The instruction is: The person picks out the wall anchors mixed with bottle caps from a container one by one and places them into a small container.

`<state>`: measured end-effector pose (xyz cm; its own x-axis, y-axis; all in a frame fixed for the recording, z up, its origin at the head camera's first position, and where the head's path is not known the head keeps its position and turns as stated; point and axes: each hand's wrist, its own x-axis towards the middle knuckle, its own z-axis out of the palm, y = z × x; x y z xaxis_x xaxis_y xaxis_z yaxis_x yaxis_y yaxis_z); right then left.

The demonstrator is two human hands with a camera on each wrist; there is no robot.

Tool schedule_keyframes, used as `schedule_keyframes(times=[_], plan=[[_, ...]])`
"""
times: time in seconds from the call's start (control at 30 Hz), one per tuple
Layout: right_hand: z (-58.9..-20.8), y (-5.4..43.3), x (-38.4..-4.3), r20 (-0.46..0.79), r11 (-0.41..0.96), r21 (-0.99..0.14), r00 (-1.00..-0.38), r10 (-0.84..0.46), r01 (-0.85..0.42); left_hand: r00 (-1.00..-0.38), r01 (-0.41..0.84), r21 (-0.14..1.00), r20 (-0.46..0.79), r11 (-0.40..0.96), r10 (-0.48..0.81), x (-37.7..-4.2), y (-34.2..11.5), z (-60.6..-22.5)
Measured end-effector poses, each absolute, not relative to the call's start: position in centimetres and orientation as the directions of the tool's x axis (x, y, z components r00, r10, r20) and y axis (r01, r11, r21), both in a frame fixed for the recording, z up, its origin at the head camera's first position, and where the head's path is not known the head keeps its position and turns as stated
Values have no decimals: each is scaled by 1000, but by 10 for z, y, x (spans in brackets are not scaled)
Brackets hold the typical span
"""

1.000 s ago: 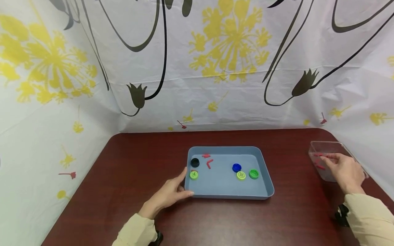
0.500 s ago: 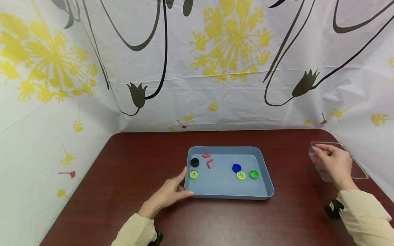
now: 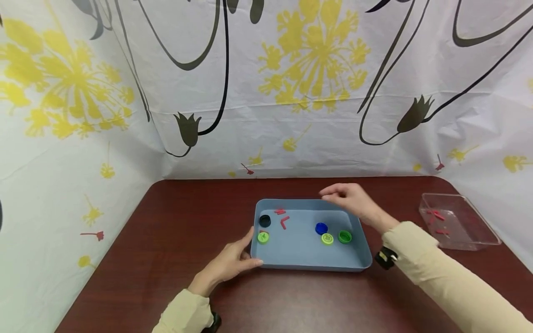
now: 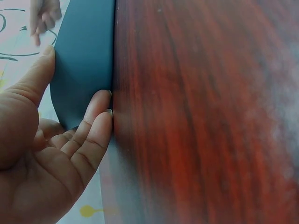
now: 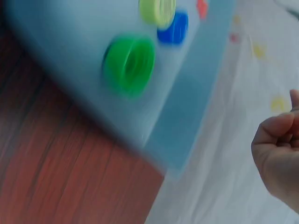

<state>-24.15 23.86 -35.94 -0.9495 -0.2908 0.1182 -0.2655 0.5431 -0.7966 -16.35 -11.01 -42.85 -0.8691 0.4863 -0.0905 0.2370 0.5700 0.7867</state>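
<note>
Table [image 3: 200,208] — lime cap [image 3: 327,238] in tray [image 3: 291,253], marking illegible

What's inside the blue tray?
A black cap, blue cap, green cap, two lime caps and red sticks. One lime cap partly hides a red piece; I can't see under the caps.

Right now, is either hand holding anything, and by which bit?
The left hand holds the blue tray by its left end. Whether the right hand pinches anything cannot be told.
</note>
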Motion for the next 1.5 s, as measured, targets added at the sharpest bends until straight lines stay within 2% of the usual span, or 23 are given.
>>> schedule_keyframes(times=[0.17,0.3,0.43,0.53,0.8,1.5], plan=[[-368,198,-256,44,463,-827,-858,-512,-319,-873,237,784,-87,573,480,-164,-110,-428],[-379,177,-267,9,404,-840,-754,-657,-362,-874,222,793,-96,567,477,-165,-110,-429],[-391,160,-274,-1,356,-837,-649,-761,-415,-868,215,799,-107,562,484,-166,-110,-431],[-395,148,-278,-19,343,-841,-610,-792,-419,-865,224,797,-103,561,492,-166,-110,-430],[-399,123,-283,-55,378,-783,-551,-833,-493,-853,228,803,-109,551,511,-165,-111,-429],[-411,105,-287,-66,448,-634,-533,-844,-631,-850,235,812,-94,534,518,-166,-112,-430]])
